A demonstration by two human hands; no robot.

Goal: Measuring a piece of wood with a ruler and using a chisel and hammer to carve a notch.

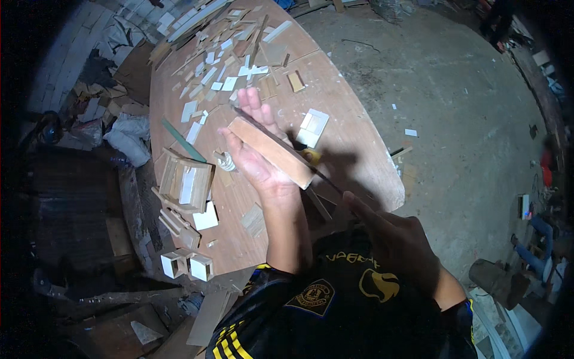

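Note:
My left hand (263,164) is palm up above the table, with a narrow wooden block (272,151) lying across it. The thumb presses against the near side of the block, while the other fingers reach out beyond it. Along the block's far edge runs a long, thin, dark file (327,181), slanting from the fingers down toward my right hand (391,230). That hand is closed around the file's near end; its grip is partly in shadow. Just behind the block, a yellow ring-shaped thing (310,156), perhaps a tape roll, is partly covered.
The wooden table (359,143) carries many offcuts (227,84) at its far end. At left stand an open wooden frame box (186,182), a green strip (182,140) and small white-faced boxes (186,265). A white-and-wood piece (313,127) lies right of the block. Sacks (128,137) sit beyond the left edge.

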